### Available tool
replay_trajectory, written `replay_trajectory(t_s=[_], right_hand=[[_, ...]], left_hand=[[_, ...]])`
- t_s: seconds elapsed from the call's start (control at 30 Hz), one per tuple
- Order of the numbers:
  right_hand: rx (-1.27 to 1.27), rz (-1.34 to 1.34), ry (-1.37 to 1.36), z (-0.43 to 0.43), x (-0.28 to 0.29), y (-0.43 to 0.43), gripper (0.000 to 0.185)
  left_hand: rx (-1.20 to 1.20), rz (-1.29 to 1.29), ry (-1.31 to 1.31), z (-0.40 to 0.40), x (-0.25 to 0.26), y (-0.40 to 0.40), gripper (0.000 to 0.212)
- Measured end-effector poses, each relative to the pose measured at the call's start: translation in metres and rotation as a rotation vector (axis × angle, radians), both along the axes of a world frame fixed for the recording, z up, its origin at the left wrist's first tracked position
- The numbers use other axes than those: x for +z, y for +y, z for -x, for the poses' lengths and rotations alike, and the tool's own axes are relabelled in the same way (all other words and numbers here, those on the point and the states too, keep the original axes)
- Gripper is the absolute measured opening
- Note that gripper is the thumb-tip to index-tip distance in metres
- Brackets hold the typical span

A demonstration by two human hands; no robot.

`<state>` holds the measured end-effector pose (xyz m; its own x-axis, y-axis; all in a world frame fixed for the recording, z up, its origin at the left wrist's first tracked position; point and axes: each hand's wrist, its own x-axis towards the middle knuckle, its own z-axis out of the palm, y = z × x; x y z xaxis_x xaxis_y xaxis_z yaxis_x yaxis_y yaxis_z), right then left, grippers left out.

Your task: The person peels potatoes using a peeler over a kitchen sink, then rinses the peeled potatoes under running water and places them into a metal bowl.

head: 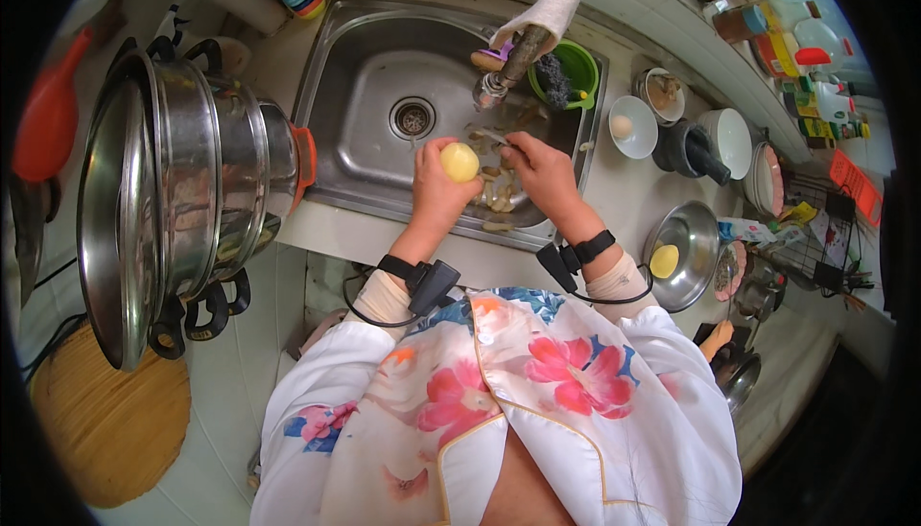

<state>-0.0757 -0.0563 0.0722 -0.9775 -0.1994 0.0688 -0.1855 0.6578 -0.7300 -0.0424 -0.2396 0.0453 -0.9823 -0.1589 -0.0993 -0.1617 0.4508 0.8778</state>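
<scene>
Over the stainless steel sink (370,87), my left hand (439,184) holds a peeled potato (460,162), pale yellow and round. Just to its right, my right hand (543,170) grips a small tool with a thin blade-like tip (493,136); its handle is hidden in the fingers, so its kind is unclear. Brown and pale peelings (500,191) lie in the sink beneath and between the hands. Another peeled potato (664,261) rests in a steel bowl (682,296) on the counter at the right.
A faucet (491,89) with a cloth on its pipe hangs over the sink beside a green basket (586,66). Large stacked steamer pots (187,181) stand at the left. White bowls (633,127) and a mortar with pestle (680,148) stand right of the sink.
</scene>
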Motion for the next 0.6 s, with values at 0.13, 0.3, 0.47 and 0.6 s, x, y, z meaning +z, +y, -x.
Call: replay_trajectory(t_s=[0.13, 0.3, 0.47, 0.6], right_hand=[[0.111, 0.030, 0.019, -0.012, 0.010, -0.009, 0.017], [-0.036, -0.111, -0.025, -0.008, -0.011, 0.002, 0.016], [-0.110, -0.125, -0.048, -0.006, -0.006, 0.009, 0.020], [-0.060, 0.106, -0.096, -0.013, 0.003, -0.004, 0.023]], left_hand=[[-0.006, 0.081, 0.017, -0.002, 0.002, 0.000, 0.065], [-0.006, 0.044, 0.029, -0.007, 0.006, 0.003, 0.065], [0.064, -0.217, -0.031, -0.011, 0.004, 0.001, 0.067], [0.046, -0.155, -0.072, -0.011, -0.003, -0.001, 0.067]])
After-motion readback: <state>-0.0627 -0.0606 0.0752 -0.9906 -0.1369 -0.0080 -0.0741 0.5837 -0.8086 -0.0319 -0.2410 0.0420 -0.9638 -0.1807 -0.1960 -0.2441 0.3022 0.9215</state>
